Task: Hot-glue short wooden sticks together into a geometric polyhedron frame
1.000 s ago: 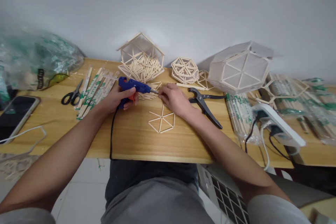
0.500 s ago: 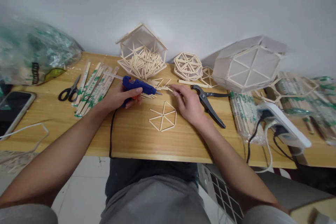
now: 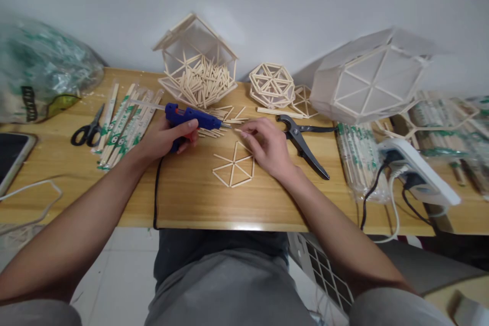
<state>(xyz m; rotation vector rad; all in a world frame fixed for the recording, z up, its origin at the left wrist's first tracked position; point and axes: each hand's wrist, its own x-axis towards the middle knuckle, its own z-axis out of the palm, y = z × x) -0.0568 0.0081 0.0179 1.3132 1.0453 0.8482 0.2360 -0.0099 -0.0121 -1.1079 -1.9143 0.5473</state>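
Observation:
My left hand (image 3: 168, 137) is wrapped round a blue hot glue gun (image 3: 196, 117), its nozzle pointing right and a glue stick poking out at the rear. My right hand (image 3: 267, 143) pinches a short wooden stick (image 3: 238, 130), mostly hidden by the fingers, just right of the nozzle. Below both hands lies a flat hexagon frame of wooden sticks (image 3: 234, 163) with spokes meeting at its centre; its upper left side has no stick. Loose cut sticks (image 3: 212, 133) are scattered behind and under the glue gun.
A stick-framed container (image 3: 198, 76) full of cut sticks stands at the back. Near it are a ball-like stick frame (image 3: 272, 89) and a large panelled one (image 3: 372, 84). Black cutters (image 3: 305, 147), scissors (image 3: 88, 130), wrapped chopsticks (image 3: 124, 130) and a power strip (image 3: 424, 173) lie around.
My right hand has drawn its fingers together around a short stick near the nozzle. My left hand keeps hold of the glue gun. The whole view has shifted slightly.

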